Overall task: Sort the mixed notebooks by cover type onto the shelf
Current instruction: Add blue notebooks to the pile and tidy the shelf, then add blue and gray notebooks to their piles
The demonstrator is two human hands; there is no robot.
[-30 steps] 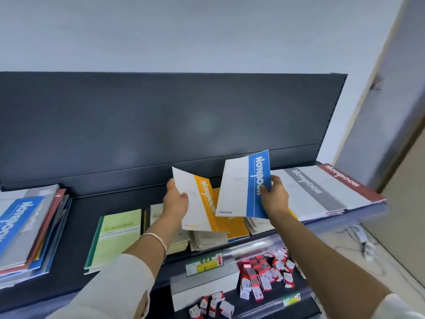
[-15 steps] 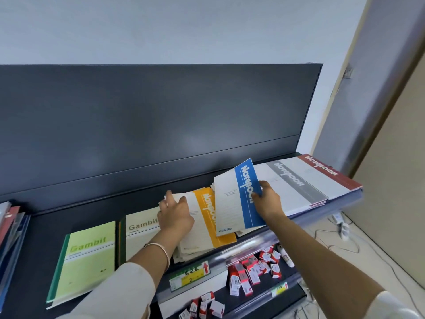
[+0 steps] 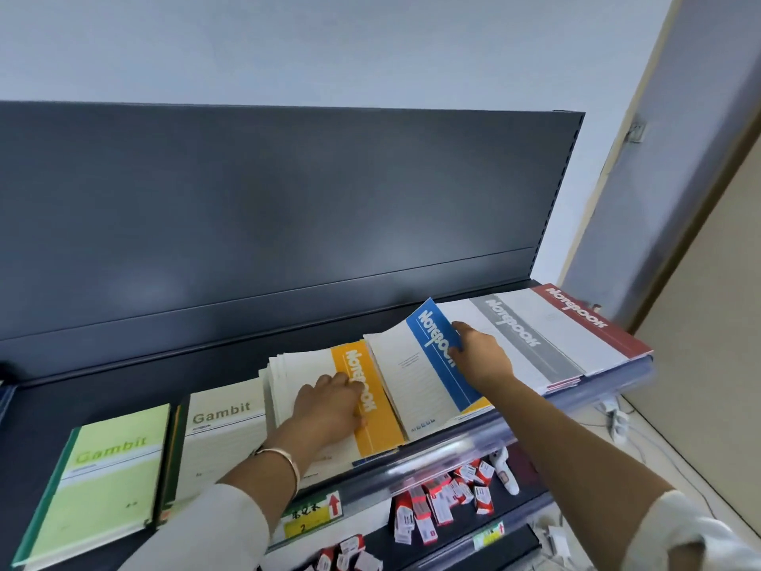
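My left hand (image 3: 329, 410) lies flat, fingers spread, on the orange-striped notebook (image 3: 372, 410) that tops a pile on the dark shelf (image 3: 230, 360). My right hand (image 3: 479, 358) grips the right edge of the blue-striped notebook (image 3: 432, 364), which is tilted with its lower end on the shelf beside the orange pile. To the right lie a grey-striped notebook (image 3: 519, 344) and a red-striped notebook (image 3: 584, 323). Left of the orange pile lie a cream Gambit notebook (image 3: 222, 438) and a green Gambit notebook (image 3: 107, 484).
The shelf's tall dark back panel (image 3: 288, 208) stands behind the notebooks. A yellow price label (image 3: 313, 519) hangs on the front rail. A lower shelf holds several small red-and-white boxes (image 3: 436, 504). A door frame (image 3: 667, 166) stands at the right.
The orange notebook went from held upright to flat on its pile, with my left hand now pressing on it. My right hand lowered the blue notebook toward the shelf. The view shifted right.
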